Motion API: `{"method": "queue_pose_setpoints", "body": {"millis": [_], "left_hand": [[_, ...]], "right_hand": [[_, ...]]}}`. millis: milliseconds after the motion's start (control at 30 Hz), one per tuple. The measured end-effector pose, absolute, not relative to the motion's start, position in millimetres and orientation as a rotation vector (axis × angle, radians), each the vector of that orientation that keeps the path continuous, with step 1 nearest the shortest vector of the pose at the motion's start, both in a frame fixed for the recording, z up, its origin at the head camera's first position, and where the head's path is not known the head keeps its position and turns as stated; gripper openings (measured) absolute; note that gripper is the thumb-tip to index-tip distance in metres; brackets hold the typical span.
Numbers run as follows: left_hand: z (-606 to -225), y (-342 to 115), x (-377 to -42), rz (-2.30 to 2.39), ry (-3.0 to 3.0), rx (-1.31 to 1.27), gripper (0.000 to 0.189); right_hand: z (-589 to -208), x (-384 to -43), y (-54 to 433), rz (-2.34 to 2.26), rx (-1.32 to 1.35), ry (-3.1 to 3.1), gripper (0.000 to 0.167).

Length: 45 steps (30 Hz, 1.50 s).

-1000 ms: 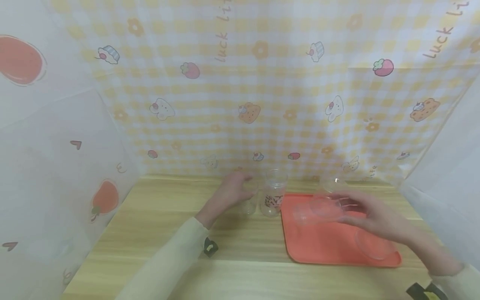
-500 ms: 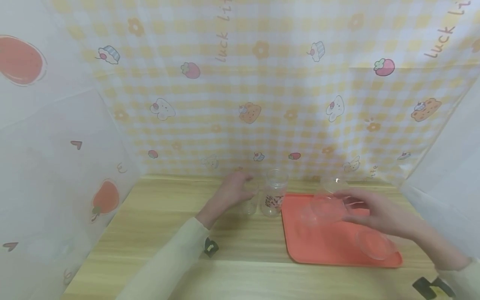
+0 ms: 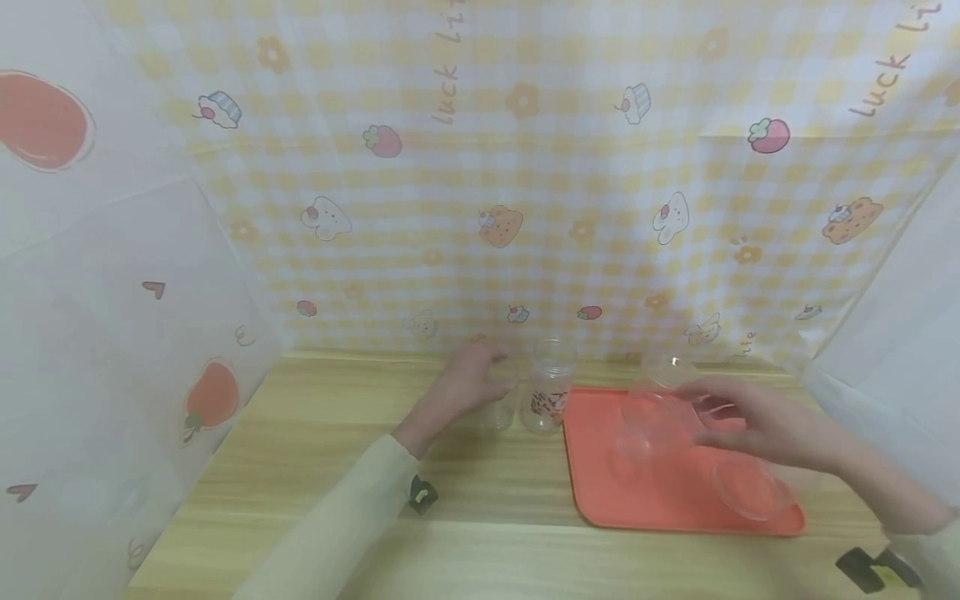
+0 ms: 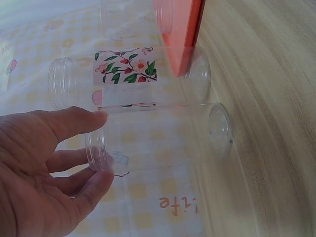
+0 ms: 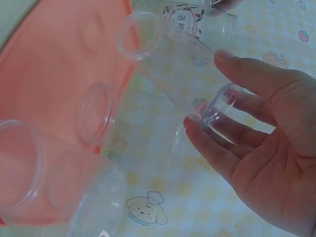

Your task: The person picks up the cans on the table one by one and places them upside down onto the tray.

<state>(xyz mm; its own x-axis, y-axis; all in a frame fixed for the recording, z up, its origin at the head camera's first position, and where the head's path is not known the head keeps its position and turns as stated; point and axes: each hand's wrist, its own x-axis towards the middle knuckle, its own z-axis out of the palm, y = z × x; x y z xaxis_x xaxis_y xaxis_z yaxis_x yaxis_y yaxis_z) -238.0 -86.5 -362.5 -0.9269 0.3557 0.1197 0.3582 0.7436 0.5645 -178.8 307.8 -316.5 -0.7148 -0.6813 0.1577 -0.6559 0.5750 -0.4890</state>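
Note:
At the back of the table my left hand (image 3: 463, 382) grips the neck of a clear plastic jar (image 4: 163, 136), which stands upright. Close beside it is another clear jar (image 3: 547, 404) with a flower-print label. Above the red tray (image 3: 622, 508), my right hand (image 3: 761, 425) pinches a slim clear jar (image 5: 170, 69) around its base, thumb on one side and fingers on the other. That jar is tilted, its open mouth away from the palm. Several clear round pieces, hard to make out, lie about the tray; one is a wide jar (image 5: 54, 177) in the right wrist view.
A clear round container (image 3: 670, 368) sits behind the tray's back edge. A clear ring-shaped piece (image 3: 752, 487) is at the tray's front right. Yellow checked cloth (image 3: 450, 208) hangs behind the wooden table (image 3: 480, 558), with white sheets on both sides.
My right hand has moved slightly right, and the mouth of its jar has swung right and toward the front. My left hand stays on its jar.

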Motion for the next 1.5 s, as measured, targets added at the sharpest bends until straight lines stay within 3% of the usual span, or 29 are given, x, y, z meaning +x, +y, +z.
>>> {"method": "queue_pose_setpoints", "body": {"millis": [400,767,1133,1500], "left_hand": [[-363.2,-86.6,-238.3,-0.951,-2.937,-0.590,0.052],[-361.6,-86.7,-238.7,-0.909,-2.932,-0.610,0.052],[-361.2,-85.8,-240.1,-0.889,-2.944,-0.603,0.052],[-363.5,-86.1,-239.5,-0.878,-2.947,-0.609,0.052]], "right_hand": [[-309.7,-183.4,315.4,-0.659,-1.034,2.778,0.051],[-307.9,-188.4,317.6,-0.502,-1.133,2.822,0.050],[-305.9,-184.3,313.8,-0.403,-1.043,2.774,0.052],[-323.2,-183.5,314.4,-0.474,-1.110,2.729,0.051]]}}
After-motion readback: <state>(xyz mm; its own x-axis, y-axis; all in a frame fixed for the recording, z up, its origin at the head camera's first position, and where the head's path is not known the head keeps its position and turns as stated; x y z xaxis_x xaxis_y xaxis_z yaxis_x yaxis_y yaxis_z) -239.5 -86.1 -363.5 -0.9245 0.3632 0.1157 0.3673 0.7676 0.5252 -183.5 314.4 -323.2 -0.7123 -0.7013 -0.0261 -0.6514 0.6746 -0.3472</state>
